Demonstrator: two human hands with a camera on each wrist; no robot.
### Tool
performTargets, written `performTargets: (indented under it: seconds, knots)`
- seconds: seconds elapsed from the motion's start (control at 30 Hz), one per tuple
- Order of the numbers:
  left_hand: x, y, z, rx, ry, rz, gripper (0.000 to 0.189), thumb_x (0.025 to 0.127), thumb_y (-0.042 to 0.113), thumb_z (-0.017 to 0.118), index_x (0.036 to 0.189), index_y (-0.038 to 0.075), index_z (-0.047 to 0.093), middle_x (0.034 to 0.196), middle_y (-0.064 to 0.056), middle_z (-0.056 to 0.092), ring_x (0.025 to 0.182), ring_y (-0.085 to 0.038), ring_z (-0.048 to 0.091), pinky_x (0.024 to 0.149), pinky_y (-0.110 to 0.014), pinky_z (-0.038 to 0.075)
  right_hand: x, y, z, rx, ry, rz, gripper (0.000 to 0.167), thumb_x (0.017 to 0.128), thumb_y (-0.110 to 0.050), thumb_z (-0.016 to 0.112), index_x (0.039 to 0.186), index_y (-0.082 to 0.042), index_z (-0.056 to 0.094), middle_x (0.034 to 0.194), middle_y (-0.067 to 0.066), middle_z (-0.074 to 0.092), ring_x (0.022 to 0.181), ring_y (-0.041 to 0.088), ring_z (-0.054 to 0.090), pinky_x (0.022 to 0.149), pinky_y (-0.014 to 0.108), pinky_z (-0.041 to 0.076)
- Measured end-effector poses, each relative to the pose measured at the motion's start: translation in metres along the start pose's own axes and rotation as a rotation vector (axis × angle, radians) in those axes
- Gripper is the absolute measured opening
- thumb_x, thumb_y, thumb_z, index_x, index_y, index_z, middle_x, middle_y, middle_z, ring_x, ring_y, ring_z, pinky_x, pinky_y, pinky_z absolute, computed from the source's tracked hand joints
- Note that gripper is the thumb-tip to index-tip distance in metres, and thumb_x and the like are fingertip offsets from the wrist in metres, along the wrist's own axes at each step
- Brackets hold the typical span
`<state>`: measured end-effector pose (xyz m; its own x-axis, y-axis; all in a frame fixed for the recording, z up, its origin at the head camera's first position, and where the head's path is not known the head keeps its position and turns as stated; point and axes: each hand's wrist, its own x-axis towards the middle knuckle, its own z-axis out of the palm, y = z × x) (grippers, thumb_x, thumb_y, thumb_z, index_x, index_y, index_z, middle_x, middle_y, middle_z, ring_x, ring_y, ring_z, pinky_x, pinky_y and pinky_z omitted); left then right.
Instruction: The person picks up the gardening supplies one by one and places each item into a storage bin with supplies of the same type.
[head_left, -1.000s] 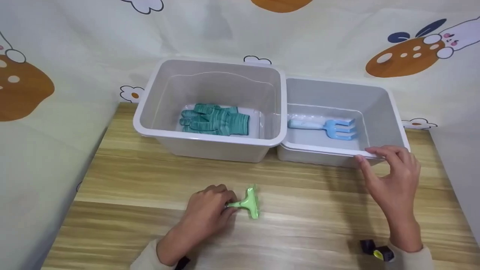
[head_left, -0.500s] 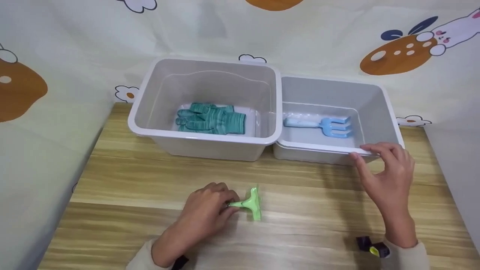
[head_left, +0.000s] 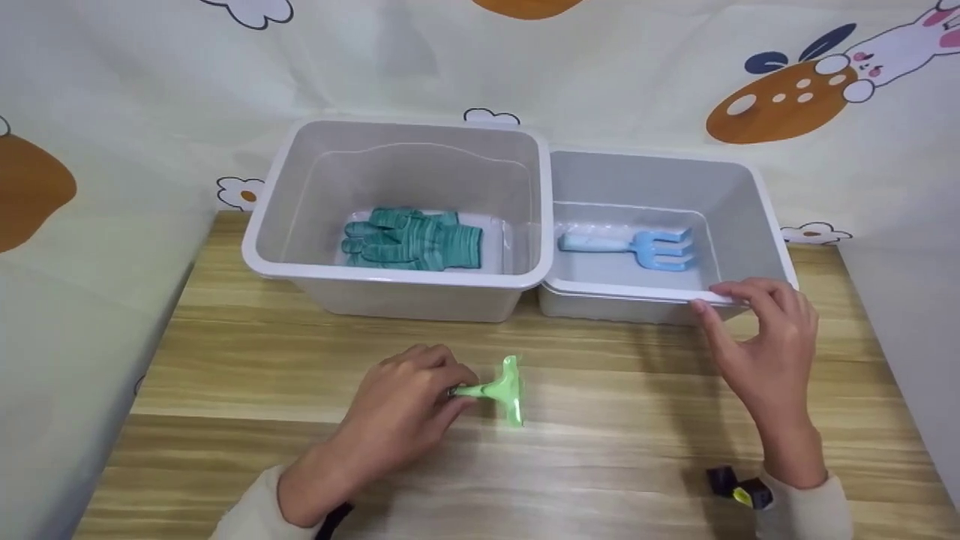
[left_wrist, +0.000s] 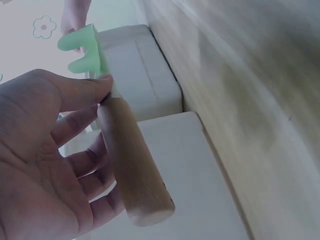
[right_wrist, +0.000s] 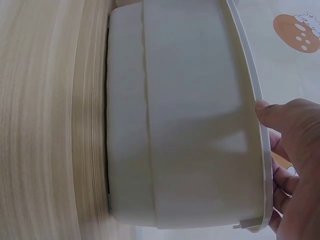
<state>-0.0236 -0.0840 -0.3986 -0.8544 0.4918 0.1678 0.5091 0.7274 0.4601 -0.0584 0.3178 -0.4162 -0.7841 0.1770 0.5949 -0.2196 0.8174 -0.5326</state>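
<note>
While the left hand (head_left: 405, 401) grips a green-headed hand tool (head_left: 495, 389) at the neck, thumb on the join and wooden handle (left_wrist: 135, 160) running back below the palm, the right hand (head_left: 772, 341) pinches the right bin (head_left: 622, 289) by its near rim. Tool looks just clear of the table (head_left: 570, 457); contact hard to tell. Ahead of the left hand: left bin (head_left: 405, 297), teal gloves (head_left: 420, 240) inside. Inside the right bin, past the right fingertips: blue fork (head_left: 656, 250). My read: sorting, mid-carry, right hand steadying. Next move calls for a lift forward over a rim, prongs clear, then letting go low. Right bin's my bet, tool beside tool.
</note>
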Motion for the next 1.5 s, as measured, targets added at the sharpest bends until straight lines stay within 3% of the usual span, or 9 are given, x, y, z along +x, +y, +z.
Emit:
performTargets:
  seconds: [0.3,0.5,0.77,1.1,1.5]
  knots:
    - [0.004,0.006,-0.012,-0.045,-0.006,-0.039,0.016,0.094,0.03,0.081,0.109,0.026,0.082,0.1,0.01,0.074,0.093,-0.007,0.067,0.077,-0.031,0.058,0.001,-0.004,0.001,-0.005,-0.035,0.026,0.03,0.081,-0.013,0.092,0.104,0.001,0.078,0.108,0.025,0.068,0.104,0.038,0.055,0.1,0.035,0.027]
    - [0.005,0.004,-0.02,-0.037,0.003,-0.027,0.016,0.094,0.031,0.082,0.109,0.026,0.082,0.098,0.011,0.073,0.088,-0.005,0.064,0.072,-0.026,0.054,0.001,-0.006,0.004,0.003,-0.035,0.026,0.03,0.081,-0.012,0.092,0.104,0.001,0.078,0.108,0.025,0.067,0.106,0.039,0.056,0.1,0.036,0.029]
    - [0.01,0.008,-0.034,-0.112,-0.009,-0.015,0.016,0.094,0.032,0.082,0.11,0.027,0.082,0.097,0.012,0.073,0.08,-0.002,0.059,0.067,-0.02,0.049,0.0,-0.005,0.004,0.019,-0.009,0.032,0.03,0.08,-0.009,0.092,0.103,0.003,0.078,0.108,0.026,0.067,0.106,0.036,0.056,0.101,0.034,0.029]
    - [0.029,0.01,-0.045,-0.11,-0.032,0.008,0.016,0.093,0.027,0.082,0.107,0.019,0.081,0.087,0.007,0.068,0.075,-0.006,0.055,0.065,-0.023,0.046,-0.001,-0.002,-0.001,0.005,-0.023,0.058,0.03,0.081,-0.01,0.091,0.105,0.003,0.077,0.111,0.027,0.066,0.112,0.037,0.055,0.104,0.044,0.03]
    - [0.051,0.012,-0.063,-0.148,-0.061,0.016,0.012,0.095,0.027,0.081,0.105,0.021,0.081,0.091,0.009,0.072,0.078,-0.005,0.06,0.069,-0.025,0.051,-0.003,-0.002,0.003,0.008,-0.017,0.071,0.03,0.08,-0.008,0.091,0.105,0.003,0.076,0.111,0.027,0.066,0.11,0.035,0.053,0.104,0.042,0.03]
